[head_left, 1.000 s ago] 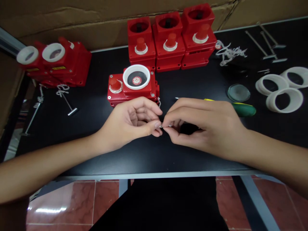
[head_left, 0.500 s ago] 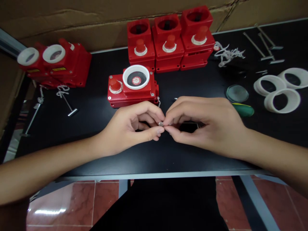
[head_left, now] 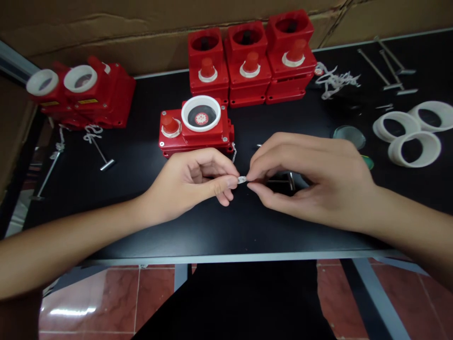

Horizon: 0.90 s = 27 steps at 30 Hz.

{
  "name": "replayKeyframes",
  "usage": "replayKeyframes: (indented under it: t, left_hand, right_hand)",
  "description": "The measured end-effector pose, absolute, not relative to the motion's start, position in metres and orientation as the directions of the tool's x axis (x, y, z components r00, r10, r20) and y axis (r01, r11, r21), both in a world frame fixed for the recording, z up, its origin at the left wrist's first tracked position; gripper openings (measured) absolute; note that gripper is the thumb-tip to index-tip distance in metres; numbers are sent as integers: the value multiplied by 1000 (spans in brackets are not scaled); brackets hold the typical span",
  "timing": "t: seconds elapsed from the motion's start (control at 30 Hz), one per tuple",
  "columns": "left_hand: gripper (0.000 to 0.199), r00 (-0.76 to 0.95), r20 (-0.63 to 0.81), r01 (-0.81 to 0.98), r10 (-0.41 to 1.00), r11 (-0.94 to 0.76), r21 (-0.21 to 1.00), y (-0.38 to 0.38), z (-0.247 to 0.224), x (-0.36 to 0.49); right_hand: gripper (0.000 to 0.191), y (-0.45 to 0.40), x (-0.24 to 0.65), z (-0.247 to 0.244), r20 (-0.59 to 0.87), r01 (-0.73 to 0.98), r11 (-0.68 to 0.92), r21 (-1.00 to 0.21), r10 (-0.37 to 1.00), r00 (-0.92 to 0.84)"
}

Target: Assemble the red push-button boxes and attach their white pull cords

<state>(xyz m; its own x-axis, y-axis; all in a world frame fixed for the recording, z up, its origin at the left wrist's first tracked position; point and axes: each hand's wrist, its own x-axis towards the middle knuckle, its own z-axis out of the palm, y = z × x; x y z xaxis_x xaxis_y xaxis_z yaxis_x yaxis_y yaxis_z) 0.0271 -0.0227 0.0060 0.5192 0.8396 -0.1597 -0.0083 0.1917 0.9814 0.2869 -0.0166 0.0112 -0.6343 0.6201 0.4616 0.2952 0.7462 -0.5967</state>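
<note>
A small whitish piece (head_left: 242, 179), looking like a knotted bit of cord, sits between my two hands above the table. My left hand (head_left: 198, 182) pinches it between thumb and index finger, the other fingers curled loosely behind. From the other side, the thumb and fingertips of my right hand (head_left: 311, 177) close at its right end. Under my right palm lies a metal T-shaped hammer (head_left: 291, 181), partly hidden. Just beyond my left hand stands a red box (head_left: 173, 147) with a white ring (head_left: 185, 118) and a red knob; white cord hangs at its right side.
Three red boxes (head_left: 249, 87) without rings stand at the back, two more red boxes (head_left: 113, 97) at left. On the right are white rings (head_left: 415, 163), a clear disc (head_left: 350, 136), tangled white cord (head_left: 334, 82), metal T-hammers (head_left: 392, 71) and a partly covered green object (head_left: 368, 162).
My right hand has shifted slightly right and up, so more of the whitish piece shows between the fingertips. It now covers more of the green object. My left hand has barely moved.
</note>
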Motion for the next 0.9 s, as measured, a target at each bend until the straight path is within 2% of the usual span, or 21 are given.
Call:
replayKeyframes:
  t: [0.13, 0.23, 0.57, 0.77, 0.9]
  left_hand:
    - [14, 516, -189, 38, 835, 198, 979, -21, 6, 25]
    - [19, 520, -192, 69, 832, 184, 981, -20, 6, 24]
    - [16, 541, -159, 45, 826, 161, 986, -20, 5, 24]
    - [20, 537, -178, 73, 825, 164, 984, -22, 5, 24]
    - [14, 533, -187, 67, 826, 179, 982, -22, 6, 25]
  right_hand:
    - [18, -19, 285, 10, 487, 297, 795, -529, 572, -661]
    - [17, -20, 284, 7, 477, 312, 783, -538, 588, -653]
    - [13, -20, 283, 5, 436, 294, 711, -639, 650, -623]
    - [16, -19, 282, 10, 305, 280, 540, -793, 752, -585]
    - [17, -19, 281, 11, 258, 241, 458, -856, 781, -568]
